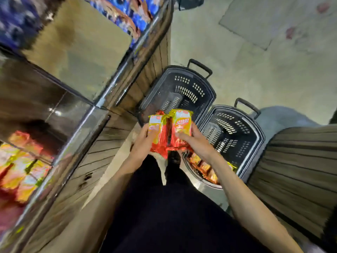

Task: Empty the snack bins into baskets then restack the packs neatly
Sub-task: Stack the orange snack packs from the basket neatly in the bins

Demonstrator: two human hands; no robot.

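Both hands hold a bunch of red-and-yellow snack packs (169, 130) between them, above the floor beside the shelf. My left hand (142, 145) grips the left pack. My right hand (197, 143) grips the right pack, thumb across its front. Two black plastic baskets stand on the floor: the far basket (206, 88) looks bare inside, and the near basket (255, 132) shows its slotted bottom. A round metal bin (204, 185) under my right wrist holds several similar packs (202, 166).
A wooden display stand with glass-fronted bins (76, 128) runs along the left; its lower bin holds red and yellow packs (20, 170), an upper one blue packs (124, 11). A person's pleated skirt (295, 170) stands at the right. Concrete floor (255, 61) lies beyond the baskets.
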